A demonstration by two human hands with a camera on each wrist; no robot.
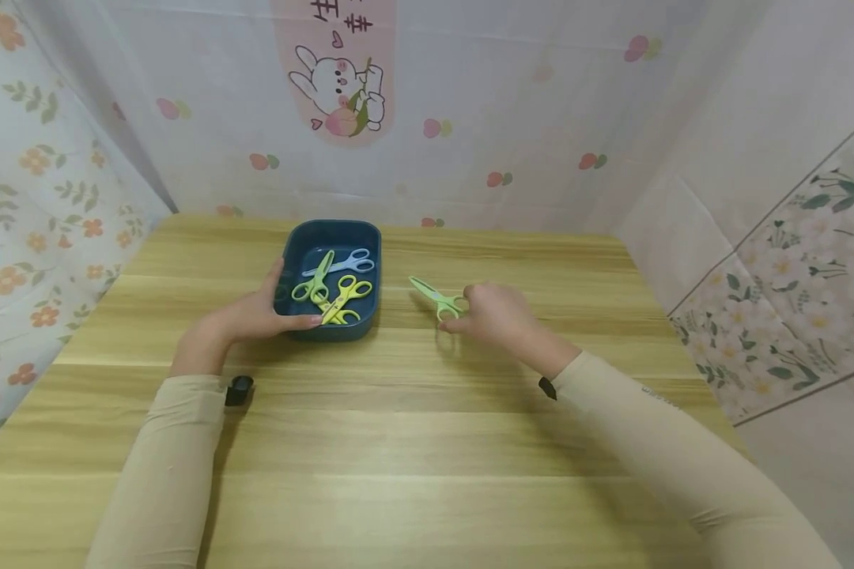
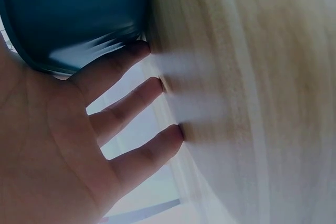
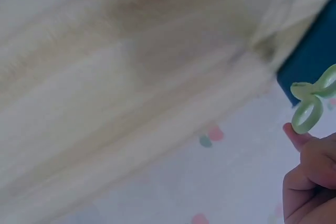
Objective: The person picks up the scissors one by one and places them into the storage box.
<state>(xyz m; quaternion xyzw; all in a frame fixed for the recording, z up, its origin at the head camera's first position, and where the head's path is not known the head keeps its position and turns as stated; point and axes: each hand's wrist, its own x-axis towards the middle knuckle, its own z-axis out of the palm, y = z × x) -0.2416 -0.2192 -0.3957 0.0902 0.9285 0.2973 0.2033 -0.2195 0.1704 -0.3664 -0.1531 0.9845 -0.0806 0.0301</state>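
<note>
My left hand (image 1: 245,314) rests against the near left corner of a dark blue plastic bin (image 1: 373,316), its thumb lying along the front rim. In the left wrist view three fairly straight, spread fingers (image 2: 144,158) show, the uppermost touching the bin's wall (image 2: 73,9) and the tips close to the table. Inside the bin lie several scissors: a green pair (image 1: 320,276), a blue pair (image 1: 345,262) and a yellow pair (image 1: 345,296). Right of the bin, my right hand (image 1: 501,316) pinches light green scissors (image 1: 437,299) by the handle loops, blades pointing left and away.
The wood-grain table (image 1: 398,442) stretches out around the bin. Behind it hangs a pale curtain (image 1: 505,95) with printed fruits and a rabbit. A floral curtain (image 1: 35,197) stands at the left, and a flowered wall (image 1: 790,292) at the right.
</note>
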